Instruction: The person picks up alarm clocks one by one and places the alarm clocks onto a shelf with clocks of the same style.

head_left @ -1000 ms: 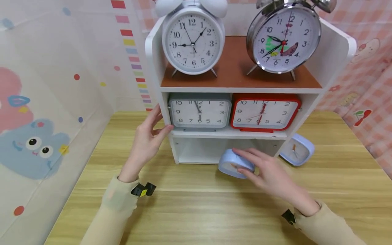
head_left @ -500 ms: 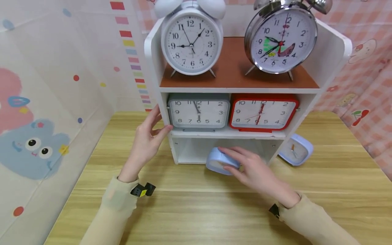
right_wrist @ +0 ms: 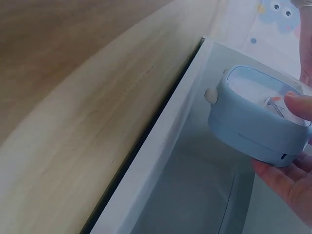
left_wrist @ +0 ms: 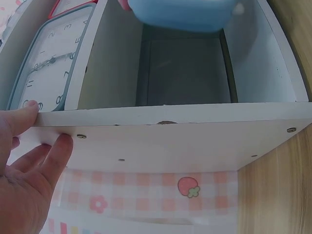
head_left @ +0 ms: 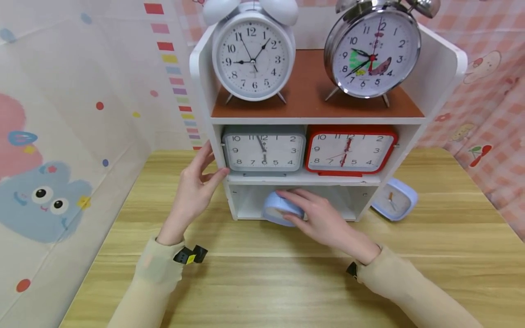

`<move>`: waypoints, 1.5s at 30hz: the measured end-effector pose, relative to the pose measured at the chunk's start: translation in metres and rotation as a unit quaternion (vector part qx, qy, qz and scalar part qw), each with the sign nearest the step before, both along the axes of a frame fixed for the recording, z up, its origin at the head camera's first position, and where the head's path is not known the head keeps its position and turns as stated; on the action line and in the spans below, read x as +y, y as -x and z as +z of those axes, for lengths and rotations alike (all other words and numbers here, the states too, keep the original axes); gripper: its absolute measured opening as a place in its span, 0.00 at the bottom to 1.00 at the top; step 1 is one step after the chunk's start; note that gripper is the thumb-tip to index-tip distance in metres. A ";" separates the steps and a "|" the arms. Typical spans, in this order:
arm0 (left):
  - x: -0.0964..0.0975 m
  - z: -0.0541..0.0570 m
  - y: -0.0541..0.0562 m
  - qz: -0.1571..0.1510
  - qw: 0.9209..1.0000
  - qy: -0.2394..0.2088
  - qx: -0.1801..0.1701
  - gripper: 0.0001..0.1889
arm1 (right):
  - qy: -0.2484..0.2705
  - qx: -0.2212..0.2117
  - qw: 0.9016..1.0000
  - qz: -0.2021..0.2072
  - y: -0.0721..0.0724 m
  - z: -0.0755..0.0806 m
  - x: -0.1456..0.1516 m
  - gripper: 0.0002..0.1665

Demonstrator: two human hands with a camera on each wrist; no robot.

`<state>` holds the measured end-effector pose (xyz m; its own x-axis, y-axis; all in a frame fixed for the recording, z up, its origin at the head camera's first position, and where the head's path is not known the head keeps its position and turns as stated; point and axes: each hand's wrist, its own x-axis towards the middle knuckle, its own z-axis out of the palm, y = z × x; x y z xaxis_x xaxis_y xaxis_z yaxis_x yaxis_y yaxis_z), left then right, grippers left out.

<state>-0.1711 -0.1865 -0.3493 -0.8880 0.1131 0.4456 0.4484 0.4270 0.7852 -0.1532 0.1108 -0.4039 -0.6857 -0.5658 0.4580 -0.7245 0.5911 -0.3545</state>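
Observation:
In the head view my right hand (head_left: 324,221) holds a small light blue alarm clock (head_left: 274,208) at the mouth of the bottom compartment of a white shelf unit (head_left: 320,120). The right wrist view shows the thumb on the front of this clock (right_wrist: 258,122) and fingers underneath its body. My left hand (head_left: 189,196) grips the unit's left side panel, thumb at the front edge and fingers along the outside, as the left wrist view also shows. Behind the held clock, the back of the bottom compartment (left_wrist: 187,68) is visible.
A second light blue clock (head_left: 394,200) lies on the wooden table (head_left: 262,282), right of the unit. A grey clock (head_left: 264,150) and a red clock (head_left: 350,150) fill the middle shelf. White (head_left: 253,59) and silver (head_left: 373,57) twin-bell clocks stand on top.
My right hand has carried the light blue clock leftward and slightly toward the unit, to the front of the bottom compartment. My left hand stays on the side panel.

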 end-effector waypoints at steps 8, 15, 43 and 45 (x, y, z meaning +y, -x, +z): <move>0.000 -0.001 0.000 0.000 1.000 -0.001 0.002 0.39 | -0.009 -0.023 1.000 -0.002 0.011 0.000 -0.017 0.32; 0.000 0.000 -0.001 0.000 1.000 -0.003 0.001 0.40 | -0.020 -0.038 0.999 0.003 0.020 -0.003 -0.030 0.31; 0.000 0.002 -0.003 0.001 1.000 -0.001 0.005 0.39 | -0.094 -0.020 0.995 0.000 0.040 -0.002 -0.045 0.30; 0.000 0.002 -0.003 0.001 1.000 -0.001 0.004 0.39 | -0.109 0.018 0.994 -0.005 0.040 -0.004 -0.046 0.29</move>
<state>-0.1679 -0.1864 -0.3469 -0.8850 0.1110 0.4521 0.4533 0.4261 0.7829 -0.1929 0.0651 -0.4083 -0.6778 -0.6472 0.3489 -0.7276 0.6587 -0.1917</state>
